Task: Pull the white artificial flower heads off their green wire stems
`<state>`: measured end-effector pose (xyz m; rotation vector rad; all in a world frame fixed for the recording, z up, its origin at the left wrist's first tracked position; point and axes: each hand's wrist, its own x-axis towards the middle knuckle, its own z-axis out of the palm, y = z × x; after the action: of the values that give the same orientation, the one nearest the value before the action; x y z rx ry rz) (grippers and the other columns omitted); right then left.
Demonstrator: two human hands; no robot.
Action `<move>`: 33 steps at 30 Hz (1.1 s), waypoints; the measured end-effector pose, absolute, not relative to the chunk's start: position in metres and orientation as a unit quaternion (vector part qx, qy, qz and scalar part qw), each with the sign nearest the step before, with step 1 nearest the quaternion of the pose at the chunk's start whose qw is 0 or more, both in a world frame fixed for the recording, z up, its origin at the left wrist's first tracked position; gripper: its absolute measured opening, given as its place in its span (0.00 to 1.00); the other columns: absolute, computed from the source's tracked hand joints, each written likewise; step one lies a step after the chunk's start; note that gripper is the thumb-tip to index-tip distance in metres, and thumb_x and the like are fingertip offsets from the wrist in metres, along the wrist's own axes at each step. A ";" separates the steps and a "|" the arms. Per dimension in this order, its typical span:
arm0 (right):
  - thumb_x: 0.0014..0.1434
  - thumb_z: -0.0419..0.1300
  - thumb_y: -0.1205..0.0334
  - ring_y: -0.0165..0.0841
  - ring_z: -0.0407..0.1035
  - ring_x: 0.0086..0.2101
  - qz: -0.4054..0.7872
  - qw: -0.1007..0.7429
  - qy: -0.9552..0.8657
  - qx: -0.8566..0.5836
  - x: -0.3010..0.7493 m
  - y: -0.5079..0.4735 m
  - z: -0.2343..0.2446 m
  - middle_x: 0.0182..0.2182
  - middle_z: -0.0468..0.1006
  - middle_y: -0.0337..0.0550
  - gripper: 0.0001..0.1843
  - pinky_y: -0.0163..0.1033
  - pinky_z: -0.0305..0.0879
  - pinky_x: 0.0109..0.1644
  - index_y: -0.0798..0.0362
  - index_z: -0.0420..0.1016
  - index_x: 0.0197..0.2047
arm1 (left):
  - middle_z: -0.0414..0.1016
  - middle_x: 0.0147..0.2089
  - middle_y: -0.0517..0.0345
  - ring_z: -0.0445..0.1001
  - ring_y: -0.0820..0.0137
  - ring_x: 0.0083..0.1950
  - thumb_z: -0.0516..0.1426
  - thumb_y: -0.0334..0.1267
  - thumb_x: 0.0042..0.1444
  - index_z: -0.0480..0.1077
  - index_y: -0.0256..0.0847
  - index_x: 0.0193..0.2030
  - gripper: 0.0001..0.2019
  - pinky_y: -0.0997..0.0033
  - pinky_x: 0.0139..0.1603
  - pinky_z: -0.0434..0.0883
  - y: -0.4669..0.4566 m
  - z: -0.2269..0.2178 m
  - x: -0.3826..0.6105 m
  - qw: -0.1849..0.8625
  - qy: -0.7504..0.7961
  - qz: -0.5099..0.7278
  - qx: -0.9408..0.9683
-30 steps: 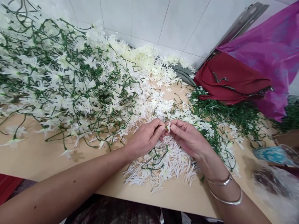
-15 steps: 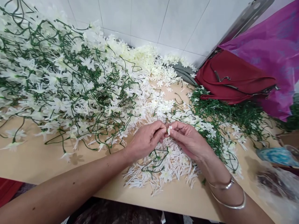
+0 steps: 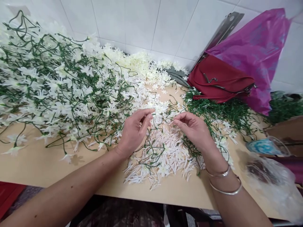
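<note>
My left hand (image 3: 136, 130) hovers at the edge of the heaped white artificial flowers, near loose white petal pieces (image 3: 157, 108). Its thumb and forefinger point forward with a small gap between their tips, and I see nothing in them. To its right, apart from it, my right hand (image 3: 193, 127) has thumb and forefinger pinched together. What it grips, if anything, is too small to make out. Below and between the hands lies a pile of thin white stamen-like strands (image 3: 165, 157), with a green-stemmed flower (image 3: 163, 170) on top.
A big heap of white flowers with green stems (image 3: 71, 91) fills the left. At the back right are a red bag (image 3: 220, 78), a purple plastic bag (image 3: 255, 47) and green stems (image 3: 220, 115). A clear plastic bag (image 3: 274, 183) lies right. Behind stands a tiled wall (image 3: 139, 25).
My hands were together, fingers meeting at a small white flower piece. Now they are apart, the left farther left and slightly forward. The view has shifted a little to the right.
</note>
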<state>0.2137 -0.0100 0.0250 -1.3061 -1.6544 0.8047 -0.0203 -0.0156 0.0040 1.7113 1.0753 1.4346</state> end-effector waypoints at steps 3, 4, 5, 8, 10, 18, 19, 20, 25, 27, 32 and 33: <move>0.59 0.69 0.55 0.37 0.69 0.34 0.240 0.329 -0.731 -0.547 0.210 -0.014 0.022 0.32 0.78 0.42 0.08 0.44 0.64 0.41 0.49 0.78 0.32 | 0.75 0.45 0.55 0.75 0.74 0.35 0.54 0.36 0.70 0.69 0.42 0.62 0.16 0.69 0.40 0.73 -0.013 0.001 -0.021 0.341 0.416 0.547 0.641; 0.59 0.69 0.57 0.38 0.69 0.35 0.211 0.295 -0.750 -0.552 0.208 -0.016 0.021 0.32 0.78 0.42 0.07 0.45 0.63 0.42 0.48 0.77 0.32 | 0.74 0.46 0.55 0.75 0.74 0.35 0.54 0.35 0.70 0.67 0.42 0.63 0.17 0.70 0.40 0.74 -0.012 0.000 -0.020 0.341 0.416 0.546 0.642; 0.59 0.69 0.59 0.39 0.69 0.36 0.187 0.265 -0.767 -0.554 0.205 -0.017 0.020 0.32 0.78 0.42 0.06 0.46 0.62 0.44 0.48 0.77 0.32 | 0.74 0.47 0.54 0.76 0.74 0.37 0.54 0.35 0.69 0.66 0.42 0.64 0.17 0.69 0.41 0.75 -0.011 -0.001 -0.020 0.338 0.414 0.544 0.647; 0.62 0.64 0.65 0.40 0.69 0.38 0.151 0.230 -0.791 -0.546 0.203 -0.019 0.016 0.33 0.78 0.41 0.07 0.47 0.61 0.47 0.48 0.74 0.31 | 0.73 0.51 0.52 0.77 0.70 0.45 0.55 0.33 0.68 0.64 0.44 0.64 0.19 0.65 0.50 0.77 -0.010 -0.002 -0.022 0.296 0.418 0.525 0.680; 0.63 0.62 0.64 0.41 0.69 0.39 0.138 0.265 -0.776 -0.556 0.206 -0.017 0.014 0.34 0.78 0.42 0.08 0.47 0.61 0.47 0.48 0.72 0.31 | 0.72 0.54 0.50 0.77 0.67 0.49 0.56 0.32 0.68 0.66 0.45 0.63 0.18 0.60 0.55 0.77 -0.009 -0.002 -0.024 0.244 0.429 0.504 0.709; 0.62 0.63 0.64 0.37 0.70 0.35 0.148 0.407 -0.691 -0.579 0.207 -0.015 0.011 0.34 0.78 0.41 0.02 0.44 0.65 0.44 0.48 0.75 0.37 | 0.70 0.59 0.49 0.73 0.64 0.61 0.56 0.29 0.68 0.73 0.44 0.52 0.10 0.57 0.62 0.72 -0.007 0.000 -0.031 0.132 0.383 0.496 0.768; 0.61 0.63 0.65 0.36 0.70 0.35 0.150 0.413 -0.689 -0.576 0.205 -0.015 0.011 0.34 0.78 0.41 0.03 0.44 0.66 0.44 0.48 0.76 0.39 | 0.72 0.56 0.50 0.74 0.64 0.59 0.57 0.29 0.68 0.74 0.44 0.51 0.09 0.57 0.60 0.73 -0.007 -0.001 -0.030 0.132 0.371 0.487 0.780; 0.61 0.63 0.65 0.36 0.70 0.35 0.151 0.418 -0.688 -0.575 0.203 -0.016 0.012 0.35 0.77 0.41 0.05 0.43 0.66 0.44 0.48 0.77 0.41 | 0.73 0.53 0.50 0.74 0.63 0.57 0.57 0.30 0.67 0.74 0.43 0.49 0.07 0.58 0.58 0.73 -0.008 -0.001 -0.029 0.133 0.360 0.470 0.795; 0.63 0.62 0.62 0.36 0.71 0.35 0.170 0.435 -0.669 -0.578 0.201 -0.016 0.012 0.37 0.78 0.43 0.06 0.43 0.67 0.43 0.49 0.79 0.43 | 0.78 0.51 0.50 0.74 0.59 0.53 0.61 0.35 0.66 0.76 0.39 0.47 0.05 0.55 0.54 0.69 -0.013 -0.003 -0.021 0.126 0.349 0.343 0.863; 0.64 0.62 0.60 0.36 0.72 0.37 0.201 0.447 -0.655 -0.575 0.201 -0.015 0.009 0.38 0.78 0.44 0.06 0.43 0.67 0.43 0.50 0.79 0.42 | 0.79 0.50 0.50 0.74 0.59 0.52 0.59 0.34 0.68 0.76 0.38 0.44 0.04 0.55 0.54 0.68 -0.015 -0.002 -0.018 0.119 0.357 0.323 0.868; 0.62 0.63 0.59 0.36 0.73 0.36 0.259 0.483 -0.621 -0.561 0.202 -0.013 0.002 0.35 0.77 0.42 0.04 0.44 0.69 0.45 0.50 0.75 0.40 | 0.79 0.47 0.53 0.75 0.62 0.50 0.56 0.34 0.70 0.73 0.39 0.45 0.05 0.59 0.52 0.68 -0.014 -0.001 -0.020 0.124 0.372 0.347 0.852; 0.62 0.64 0.60 0.36 0.74 0.37 0.254 0.492 -0.618 -0.558 0.202 -0.012 0.002 0.35 0.78 0.42 0.04 0.44 0.69 0.46 0.50 0.75 0.40 | 0.79 0.47 0.52 0.75 0.62 0.51 0.55 0.33 0.70 0.72 0.39 0.47 0.05 0.59 0.53 0.69 -0.014 -0.002 -0.021 0.124 0.374 0.358 0.846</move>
<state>0.2025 -0.0123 0.0019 -1.3548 -1.5002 0.6173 -0.0211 -0.0136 -0.0019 2.4669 1.0912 1.0451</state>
